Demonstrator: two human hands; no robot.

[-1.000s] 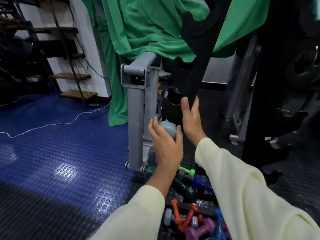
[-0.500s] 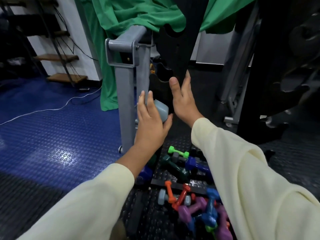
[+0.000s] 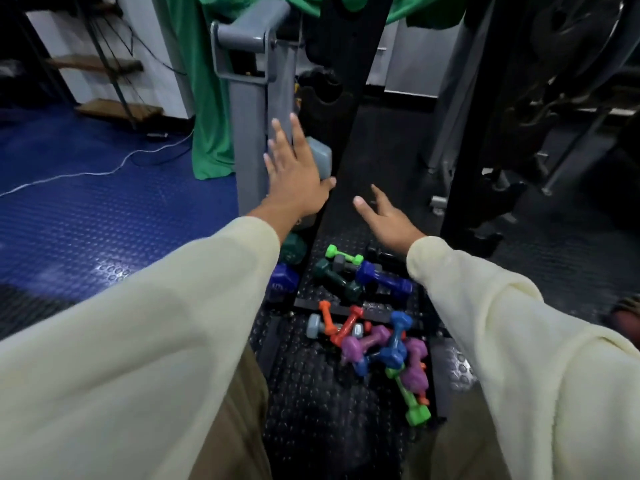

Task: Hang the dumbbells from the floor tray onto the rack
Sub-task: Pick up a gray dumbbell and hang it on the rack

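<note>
A grey-blue dumbbell (image 3: pixel 319 160) hangs on the black notched rack (image 3: pixel 341 98). My left hand (image 3: pixel 294 171) lies flat against its near end with straight fingers. My right hand (image 3: pixel 386 221) hovers lower right, fingers relaxed, holding nothing, off the rack. Below on the black floor tray (image 3: pixel 346 310) lie several small dumbbells: a green one (image 3: pixel 343 255), a dark green one (image 3: pixel 337 278), a blue one (image 3: pixel 384 278), orange ones (image 3: pixel 341 323), purple ones (image 3: pixel 367 341). A dark green (image 3: pixel 292 249) and a blue dumbbell head (image 3: pixel 284 280) show on the rack's lower left.
A grey steel post (image 3: pixel 254 109) stands just left of the rack. Green cloth (image 3: pixel 207 98) hangs behind it. Blue studded floor mat (image 3: pixel 104 209) with a white cable (image 3: pixel 104 171) lies left. A black machine frame (image 3: pixel 474 133) and weight plates (image 3: pixel 571 46) stand right.
My right hand has come off the rack upright and dropped down to the right. My left hand's fingers have straightened against the grey-blue dumbbell. The view has tilted down toward the tray.
</note>
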